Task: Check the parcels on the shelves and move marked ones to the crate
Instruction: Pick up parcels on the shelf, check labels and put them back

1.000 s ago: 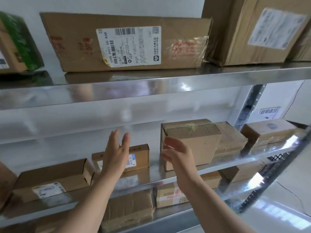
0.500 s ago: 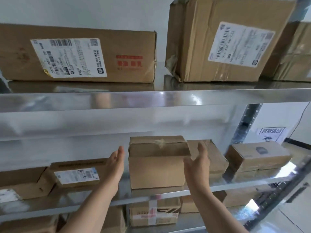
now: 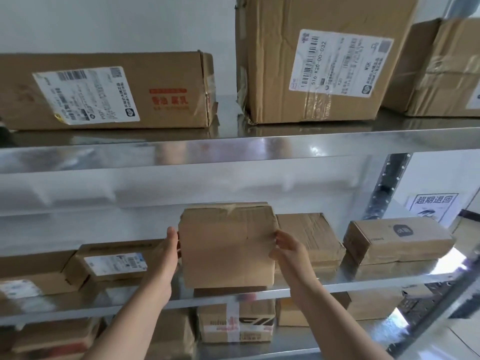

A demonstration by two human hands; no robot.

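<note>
Seemingly early: the plain cardboard box (image 3: 227,245) sits on the middle shelf (image 3: 337,287) at 6 o'clock, left hand (image 3: 166,255) pressed flat on its 9 o'clock side, right hand (image 3: 288,252) curled round its 3 o'clock edge. No mark shows on its face; the crate is unseen.

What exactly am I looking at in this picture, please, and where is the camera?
There is no machine: the two grips are a person's bare hands. The single picture comes from a camera worn on the person's head, looking forward at metal shelves. On the middle shelf, the left grip presses flat against the left side of a plain box, and the right grip pinches its right edge. Other cardboard parcels sit beside it, including a labelled parcel to the left. The top shelf carries a long box and a large box, both with white shipping labels. No crate is in view.
</note>
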